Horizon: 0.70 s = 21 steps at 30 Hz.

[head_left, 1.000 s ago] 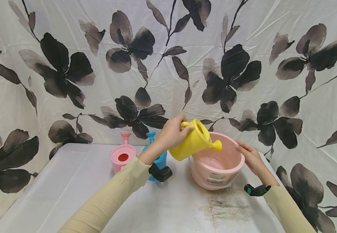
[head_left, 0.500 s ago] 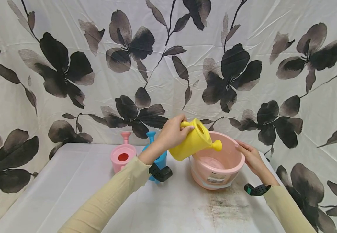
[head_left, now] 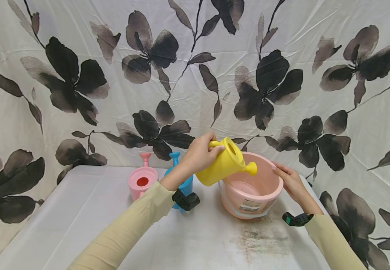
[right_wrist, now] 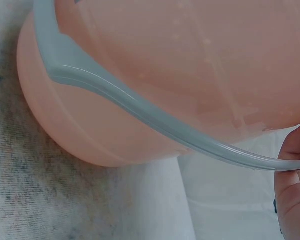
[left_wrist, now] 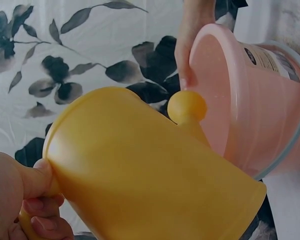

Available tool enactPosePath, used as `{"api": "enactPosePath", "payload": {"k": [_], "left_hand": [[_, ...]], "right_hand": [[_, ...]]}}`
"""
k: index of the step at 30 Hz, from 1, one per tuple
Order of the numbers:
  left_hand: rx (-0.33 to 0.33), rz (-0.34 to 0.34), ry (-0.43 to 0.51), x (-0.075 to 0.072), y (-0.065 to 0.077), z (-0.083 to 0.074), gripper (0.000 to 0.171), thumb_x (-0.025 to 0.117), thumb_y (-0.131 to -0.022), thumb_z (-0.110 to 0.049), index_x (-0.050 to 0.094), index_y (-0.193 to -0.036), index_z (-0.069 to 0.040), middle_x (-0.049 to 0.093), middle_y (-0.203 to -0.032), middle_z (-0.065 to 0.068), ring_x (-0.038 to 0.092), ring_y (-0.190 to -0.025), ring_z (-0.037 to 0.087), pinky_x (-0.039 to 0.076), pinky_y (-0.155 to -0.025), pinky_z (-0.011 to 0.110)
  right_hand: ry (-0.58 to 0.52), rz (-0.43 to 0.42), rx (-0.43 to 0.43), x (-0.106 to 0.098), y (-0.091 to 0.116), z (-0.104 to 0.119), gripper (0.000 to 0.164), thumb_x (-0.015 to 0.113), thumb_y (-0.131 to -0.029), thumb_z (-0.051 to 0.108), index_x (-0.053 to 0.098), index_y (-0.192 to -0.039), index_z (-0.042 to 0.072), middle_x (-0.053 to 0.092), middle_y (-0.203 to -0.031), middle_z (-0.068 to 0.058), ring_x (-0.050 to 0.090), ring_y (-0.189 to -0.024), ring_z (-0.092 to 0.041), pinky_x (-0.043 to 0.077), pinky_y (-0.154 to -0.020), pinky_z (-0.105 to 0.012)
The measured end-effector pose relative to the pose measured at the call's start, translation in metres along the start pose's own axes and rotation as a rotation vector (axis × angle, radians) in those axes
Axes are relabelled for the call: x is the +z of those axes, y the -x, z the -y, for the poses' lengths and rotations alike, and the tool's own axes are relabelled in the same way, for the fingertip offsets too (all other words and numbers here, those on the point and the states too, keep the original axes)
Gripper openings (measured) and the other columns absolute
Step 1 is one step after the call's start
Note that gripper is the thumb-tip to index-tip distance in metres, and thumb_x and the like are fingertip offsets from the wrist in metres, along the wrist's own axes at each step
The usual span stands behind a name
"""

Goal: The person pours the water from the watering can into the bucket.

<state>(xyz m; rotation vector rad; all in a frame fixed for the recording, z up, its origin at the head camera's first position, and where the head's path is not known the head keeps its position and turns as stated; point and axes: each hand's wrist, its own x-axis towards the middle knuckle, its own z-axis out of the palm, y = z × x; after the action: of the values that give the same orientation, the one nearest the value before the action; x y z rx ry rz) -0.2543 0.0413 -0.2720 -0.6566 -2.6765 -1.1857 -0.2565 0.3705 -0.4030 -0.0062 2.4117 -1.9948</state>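
Observation:
With its fingers through the handle, my left hand (head_left: 199,154) grips a yellow watering can (head_left: 216,170). The can is tilted to the right, its round-tipped spout over the mouth of a pink bucket (head_left: 230,200). In the left wrist view the yellow watering can (left_wrist: 145,165) fills the middle, and the left thumb (left_wrist: 37,177) presses its back edge. My right hand (head_left: 292,185) pinches the bucket's right rim, one finger inside it. The bucket stands on the table, slightly tipped. Its grey bail handle (right_wrist: 150,117) hangs down and passes by the right fingers.
A pink watering can (head_left: 134,183) and a blue watering can (head_left: 187,183) stand left of the bucket, the blue one partly behind the left forearm. Dark and brownish stains (head_left: 262,240) mark the white table (head_left: 80,210) before the bucket. A floral cloth (head_left: 208,37) hangs behind.

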Motion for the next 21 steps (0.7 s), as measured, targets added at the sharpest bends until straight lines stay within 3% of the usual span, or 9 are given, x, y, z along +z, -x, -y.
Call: {"api": "enactPosePath", "payload": {"k": [21], "left_hand": [[-0.002,0.002,-0.004,-0.0007,-0.0008,-0.0018,0.022,0.064,-0.093,-0.025,0.052,-0.090,-0.007,0.044,-0.071,0.003,0.049,-0.065,0.017,0.038,-0.057,0.023]], "right_hand": [[-0.016,0.010,0.014,-0.0001,0.0015,0.0033,0.066,0.050,-0.100,0.032,0.025,-0.148,-0.006,0.053,-0.107,0.026,0.055,-0.097,0.015,0.048,-0.083,-0.009]]}}
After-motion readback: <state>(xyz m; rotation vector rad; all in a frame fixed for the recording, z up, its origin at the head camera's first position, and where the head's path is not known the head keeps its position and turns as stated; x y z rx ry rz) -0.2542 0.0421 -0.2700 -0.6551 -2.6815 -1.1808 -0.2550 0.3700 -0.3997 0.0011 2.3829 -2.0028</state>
